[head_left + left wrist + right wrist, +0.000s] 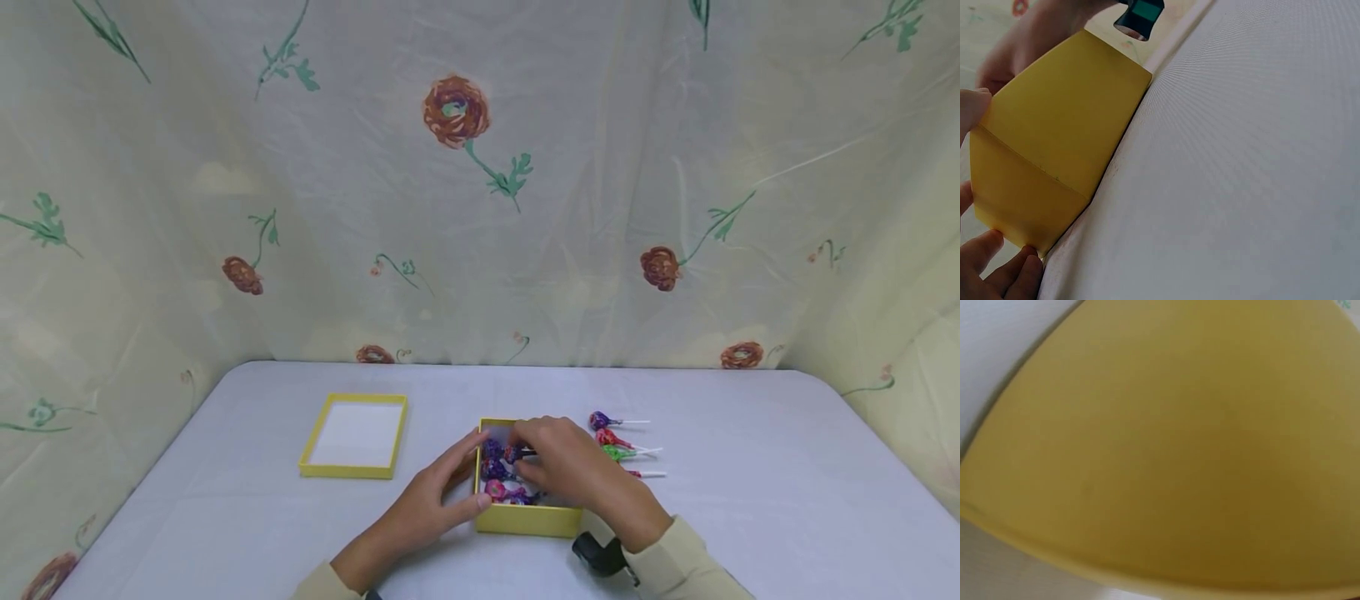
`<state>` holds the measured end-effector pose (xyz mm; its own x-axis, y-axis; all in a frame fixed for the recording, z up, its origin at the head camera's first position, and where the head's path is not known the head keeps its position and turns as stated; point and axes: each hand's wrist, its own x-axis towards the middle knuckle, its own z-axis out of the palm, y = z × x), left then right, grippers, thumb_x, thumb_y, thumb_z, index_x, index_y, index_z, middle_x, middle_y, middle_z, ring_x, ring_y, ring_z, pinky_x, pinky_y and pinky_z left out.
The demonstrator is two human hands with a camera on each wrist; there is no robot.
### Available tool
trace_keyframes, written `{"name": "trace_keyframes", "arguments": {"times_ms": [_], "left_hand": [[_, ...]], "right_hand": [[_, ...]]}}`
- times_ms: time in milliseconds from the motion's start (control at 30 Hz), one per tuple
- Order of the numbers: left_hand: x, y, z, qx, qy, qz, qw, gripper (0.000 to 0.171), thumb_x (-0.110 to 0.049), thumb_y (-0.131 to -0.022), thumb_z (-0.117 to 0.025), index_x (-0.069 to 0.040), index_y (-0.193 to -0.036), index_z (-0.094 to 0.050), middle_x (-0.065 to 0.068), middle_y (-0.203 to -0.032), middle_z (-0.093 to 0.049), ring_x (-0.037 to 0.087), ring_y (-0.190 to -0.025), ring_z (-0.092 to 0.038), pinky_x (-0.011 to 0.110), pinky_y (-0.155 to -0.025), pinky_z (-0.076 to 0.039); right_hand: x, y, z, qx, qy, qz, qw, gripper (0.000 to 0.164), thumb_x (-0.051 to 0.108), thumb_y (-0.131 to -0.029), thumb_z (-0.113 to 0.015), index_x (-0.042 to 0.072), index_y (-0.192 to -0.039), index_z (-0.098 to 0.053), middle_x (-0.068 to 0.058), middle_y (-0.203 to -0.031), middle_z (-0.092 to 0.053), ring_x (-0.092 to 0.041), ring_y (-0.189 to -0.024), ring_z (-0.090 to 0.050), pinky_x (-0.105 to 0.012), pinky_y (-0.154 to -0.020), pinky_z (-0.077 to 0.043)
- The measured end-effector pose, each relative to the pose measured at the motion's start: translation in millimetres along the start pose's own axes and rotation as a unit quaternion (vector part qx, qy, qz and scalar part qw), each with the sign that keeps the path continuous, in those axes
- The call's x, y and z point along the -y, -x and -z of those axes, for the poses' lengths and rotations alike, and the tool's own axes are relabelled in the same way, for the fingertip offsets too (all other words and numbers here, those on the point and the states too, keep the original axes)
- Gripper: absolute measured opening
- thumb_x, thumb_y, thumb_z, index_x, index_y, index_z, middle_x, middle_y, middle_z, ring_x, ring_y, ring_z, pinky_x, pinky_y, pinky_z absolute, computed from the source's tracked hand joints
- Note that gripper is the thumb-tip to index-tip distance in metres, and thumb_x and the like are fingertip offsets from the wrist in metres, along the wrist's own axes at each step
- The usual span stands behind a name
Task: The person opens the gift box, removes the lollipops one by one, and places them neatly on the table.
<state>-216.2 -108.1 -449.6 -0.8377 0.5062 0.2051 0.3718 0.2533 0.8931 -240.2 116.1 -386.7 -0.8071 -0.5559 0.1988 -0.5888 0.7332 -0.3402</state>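
A yellow box (528,520) with a white inside stands on the table, several wrapped lollipops (495,469) lying along its left side. My left hand (425,502) holds the box at its left side, thumb at the near corner and fingers toward the far end. In the left wrist view, fingertips (988,244) touch the yellow wall. My right hand (564,460) reaches inside over the right wall and pinches a dark-wrapped lollipop (513,454), its stick mostly hidden by the fingers. The right wrist view is filled by the box's yellow wall (1166,437).
Several more lollipops (611,437), in purple, red and green wrappers, lie right of the box with white sticks pointing right. A yellow-rimmed lid (352,473) rests inside-up to the left. A flowered curtain (577,208) hangs behind the white-covered table (225,508).
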Motion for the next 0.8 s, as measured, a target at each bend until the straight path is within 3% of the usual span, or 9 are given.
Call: {"name": "trace_keyframes", "arguments": {"times_ms": [333,800], "left_hand": [[-3.6,1.3,0.1,-0.001,0.006,0.002,1.0,0.068,-0.028,-0.093,-0.064,-0.032,-0.151,-0.028,-0.004,-0.158,-0.023,0.019,-0.139,-0.035,0.037,-0.114,-0.031],[-1.8,0.2,-1.9,-0.008,0.017,0.004,0.9998,0.072,-0.02,-0.091,-0.066,-0.028,-0.152,-0.028,0.0,-0.158,-0.023,0.022,-0.138,-0.037,0.04,-0.114,-0.031]], "right_hand": [[7,1,6,-0.006,-0.01,-0.005,1.0,0.025,0.019,-0.085,-0.074,0.013,-0.108,-0.067,0.0,-0.103,-0.07,-0.013,-0.095,-0.065,-0.031,-0.085,-0.057],[11,4,16,-0.037,-0.009,0.027,0.999,0.026,0.02,-0.084,-0.075,0.014,-0.108,-0.066,0.003,-0.102,-0.07,-0.011,-0.093,-0.064,-0.028,-0.085,-0.056]]}}
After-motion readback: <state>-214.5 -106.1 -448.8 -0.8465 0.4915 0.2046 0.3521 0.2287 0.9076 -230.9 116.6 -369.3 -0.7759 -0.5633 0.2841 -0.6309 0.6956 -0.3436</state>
